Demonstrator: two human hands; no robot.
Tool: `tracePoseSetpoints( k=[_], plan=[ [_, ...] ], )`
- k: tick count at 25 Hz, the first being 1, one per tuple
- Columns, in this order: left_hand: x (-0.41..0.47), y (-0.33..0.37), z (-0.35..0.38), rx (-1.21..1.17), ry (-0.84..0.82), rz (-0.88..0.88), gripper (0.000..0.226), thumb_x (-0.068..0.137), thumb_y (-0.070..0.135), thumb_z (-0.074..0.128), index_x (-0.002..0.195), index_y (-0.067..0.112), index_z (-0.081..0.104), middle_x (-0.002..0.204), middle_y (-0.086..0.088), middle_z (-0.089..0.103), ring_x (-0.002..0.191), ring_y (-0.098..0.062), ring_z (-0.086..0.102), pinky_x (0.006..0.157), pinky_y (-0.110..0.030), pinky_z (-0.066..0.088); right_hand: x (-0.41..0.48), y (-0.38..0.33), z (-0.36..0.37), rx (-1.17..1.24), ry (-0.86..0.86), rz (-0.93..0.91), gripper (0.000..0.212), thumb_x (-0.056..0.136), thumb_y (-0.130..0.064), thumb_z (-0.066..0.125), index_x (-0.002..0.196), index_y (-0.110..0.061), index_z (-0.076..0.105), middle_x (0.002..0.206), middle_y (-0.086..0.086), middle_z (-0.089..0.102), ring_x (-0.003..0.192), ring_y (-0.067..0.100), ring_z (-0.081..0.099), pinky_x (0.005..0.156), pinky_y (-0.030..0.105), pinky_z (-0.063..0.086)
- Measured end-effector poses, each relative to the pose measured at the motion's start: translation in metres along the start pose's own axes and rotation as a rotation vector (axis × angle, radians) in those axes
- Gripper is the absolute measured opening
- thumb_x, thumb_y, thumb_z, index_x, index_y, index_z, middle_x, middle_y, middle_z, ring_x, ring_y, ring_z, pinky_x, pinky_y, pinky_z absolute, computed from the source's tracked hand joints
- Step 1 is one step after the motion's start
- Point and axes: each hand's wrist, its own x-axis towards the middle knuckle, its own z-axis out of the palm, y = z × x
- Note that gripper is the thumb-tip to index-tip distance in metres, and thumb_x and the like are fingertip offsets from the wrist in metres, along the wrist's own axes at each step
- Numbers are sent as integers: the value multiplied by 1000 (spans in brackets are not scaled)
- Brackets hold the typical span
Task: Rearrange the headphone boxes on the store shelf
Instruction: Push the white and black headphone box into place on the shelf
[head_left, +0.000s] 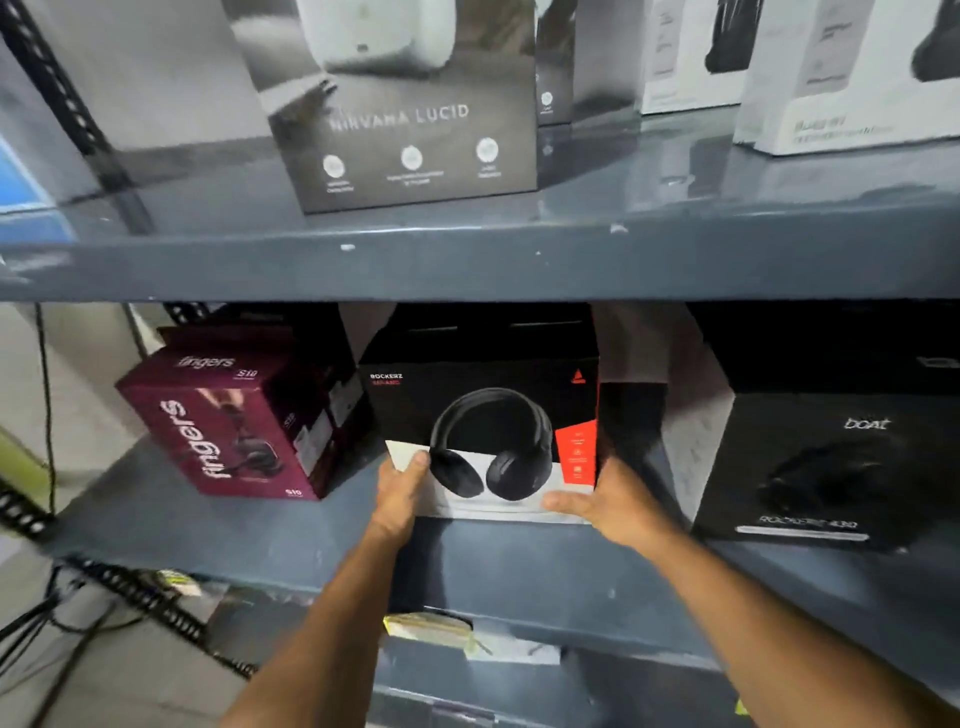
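Left hand (402, 491) grips the black box (485, 415) at its lower-left corner, thumb on the front face. Box stands upright mid-shelf (311, 525), between the maroon box (228, 415) and the dark box (831, 467), probably touching neither. Right hand (605, 506) clamps the lower-right corner; both equally near, box squarely between them.

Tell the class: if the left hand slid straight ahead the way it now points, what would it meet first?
Probably nothing beyond the Rockerz box the left hand already holds; depth behind it is unclear.
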Motion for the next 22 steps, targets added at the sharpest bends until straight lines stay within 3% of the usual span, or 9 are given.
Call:
tracePoseSetpoints(
  k=[2, 3, 5, 7, 14, 17, 22],
  plan=[
    [-2, 3, 5, 12, 34, -3, 14, 82, 12, 60, 95, 15, 56, 84, 11, 58, 59, 20, 60, 66, -9, 47, -3, -1, 3, -11, 72, 17, 75, 50, -57, 89, 113, -34, 56, 97, -15, 69, 89, 9, 65, 76, 26, 49],
    [-2, 4, 6, 15, 58, -6, 12, 81, 9, 60, 88, 18, 57, 80, 12, 60, 58, 19, 60, 63, -8, 46, -4, 0, 4, -22, 94, 19, 72, 51, -56, 90, 110, -34, 56, 94, -16, 69, 86, 9, 65, 73, 23, 49],
    [-1, 2, 7, -3, 95, 19, 16, 69, 13, 54, 84, 16, 57, 73, 16, 64, 60, 12, 62, 58, -2, 45, -5, -1, 7, 5, 112, 24, 69, 57, -45, 91, 115, -28, 57, 95, -11, 70, 85, 12, 65, 69, 18, 47],
    [2, -1, 6, -1, 105, 13, 30, 63, 15, 49, 90, 7, 56, 74, 10, 61, 65, 1, 60, 56, -3, 44, -5, 1, 13, 19, 148, 8, 70, 61, -41, 90, 121, -23, 59, 103, -4, 74, 92, 17, 68, 76, 24, 48],
    [10, -8, 1, 37, 19, 43, 16, 60, 17, 54, 74, 23, 56, 75, 7, 59, 53, 15, 59, 54, -4, 45, -11, 0, 20, -66, 248, -3, 65, 66, -42, 86, 122, -21, 62, 108, 1, 76, 97, 23, 69, 78, 23, 43],
    [12, -12, -3, 45, -14, 49, 27, 50, 32, 59, 76, 25, 58, 77, 9, 61, 58, 13, 61, 56, -4, 46, -14, -1, 23, -131, 267, -7, 63, 66, -46, 85, 120, -24, 62, 107, 0, 76, 97, 24, 70, 78, 26, 45],
    [12, -12, -4, -14, -36, 58, 34, 46, 35, 61, 78, 23, 60, 76, 8, 64, 59, 8, 62, 56, -6, 46, -16, 3, 21, -139, 281, -7, 53, 64, -46, 84, 110, -31, 60, 94, -12, 70, 87, 17, 65, 80, 30, 51]
  ],
)
